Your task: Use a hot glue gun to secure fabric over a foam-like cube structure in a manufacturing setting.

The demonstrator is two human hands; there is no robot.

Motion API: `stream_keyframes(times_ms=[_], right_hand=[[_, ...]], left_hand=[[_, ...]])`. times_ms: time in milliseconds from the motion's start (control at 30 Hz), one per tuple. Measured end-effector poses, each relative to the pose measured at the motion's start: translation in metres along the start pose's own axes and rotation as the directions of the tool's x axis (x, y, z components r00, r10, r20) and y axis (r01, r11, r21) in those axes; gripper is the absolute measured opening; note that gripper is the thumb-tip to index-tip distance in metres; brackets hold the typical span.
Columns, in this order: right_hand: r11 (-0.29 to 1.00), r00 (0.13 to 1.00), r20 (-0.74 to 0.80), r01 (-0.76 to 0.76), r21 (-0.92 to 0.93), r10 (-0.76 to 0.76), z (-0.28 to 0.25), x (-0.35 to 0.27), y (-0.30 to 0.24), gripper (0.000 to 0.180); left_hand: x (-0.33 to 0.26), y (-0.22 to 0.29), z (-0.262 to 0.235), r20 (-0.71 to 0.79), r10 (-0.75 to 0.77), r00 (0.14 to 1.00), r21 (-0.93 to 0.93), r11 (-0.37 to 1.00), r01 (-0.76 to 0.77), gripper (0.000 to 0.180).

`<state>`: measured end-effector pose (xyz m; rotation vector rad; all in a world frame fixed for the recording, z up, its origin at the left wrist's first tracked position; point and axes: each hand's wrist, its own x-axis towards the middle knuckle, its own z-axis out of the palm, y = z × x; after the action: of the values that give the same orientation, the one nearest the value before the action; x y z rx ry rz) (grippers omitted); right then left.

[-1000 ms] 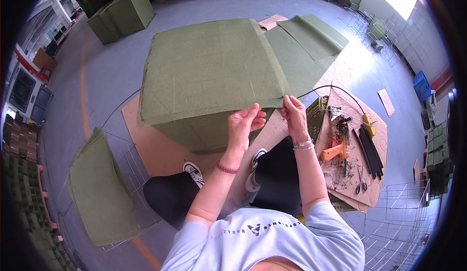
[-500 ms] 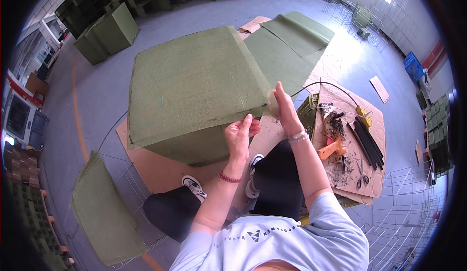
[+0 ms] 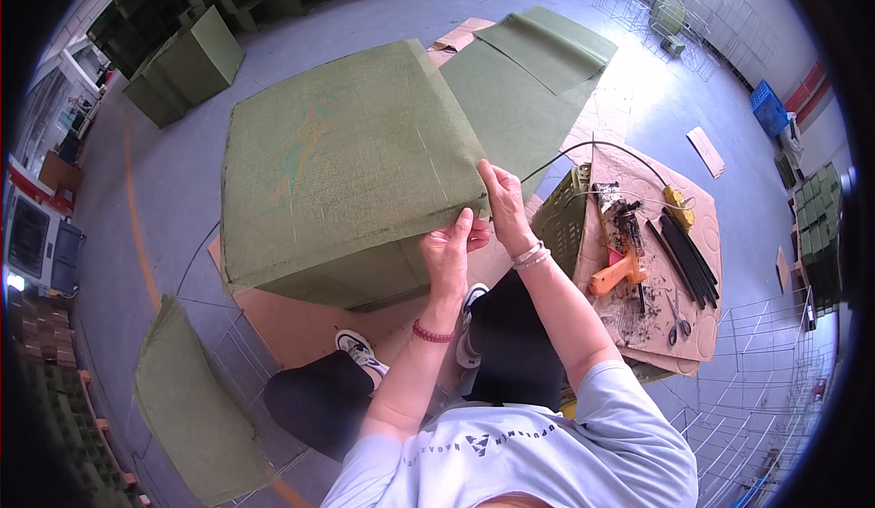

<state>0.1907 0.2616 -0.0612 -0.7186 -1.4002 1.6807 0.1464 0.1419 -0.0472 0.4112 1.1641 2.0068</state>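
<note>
The green box [image 3: 337, 162] sat on cardboard [image 3: 296, 330], its longer top axis running left to right, near edge slanting up rightward; its surface looked matte, faintly streaked. The left hand [image 3: 449, 248] pinched the near right corner; the right hand [image 3: 508, 200] touched it, its grip unclear.

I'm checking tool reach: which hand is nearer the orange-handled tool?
Right. The right hand is at the green box's near right corner, left of the orange-handled tool; the left hand is at the box's front edge, farther left of the tool.
</note>
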Motion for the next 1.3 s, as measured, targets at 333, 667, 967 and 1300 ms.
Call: stream_keyframes(times_ms=[333, 667, 967, 1300], right_hand=[[0.997, 0.997, -0.034, 0.061, -0.038, -0.062, 0.001, 0.0, 0.01, 0.034], [0.992, 0.989, -0.102, 0.095, -0.083, -0.103, 0.005, 0.001, 0.002, 0.037], [0.991, 0.984, -0.136, 0.106, -0.084, -0.117, 0.012, 0.0, 0.001, 0.038], [0.987, 0.982, -0.143, 0.106, -0.121, -0.123, 0.01, -0.003, -0.005, 0.039]], left_hand=[[0.004, -0.007, -0.003, -0.003, 0.12, 0.993, 0.112, 0.987, -0.119, 0.022], [-0.002, 0.016, -0.034, 0.03, 0.094, 0.995, 0.142, 0.985, -0.097, 0.028], [0.003, 0.01, -0.03, -0.069, 0.192, 0.979, 0.199, 0.964, -0.176, 0.024], [-0.001, 0.027, -0.053, -0.016, 0.196, 0.981, 0.208, 0.96, -0.188, 0.029]])
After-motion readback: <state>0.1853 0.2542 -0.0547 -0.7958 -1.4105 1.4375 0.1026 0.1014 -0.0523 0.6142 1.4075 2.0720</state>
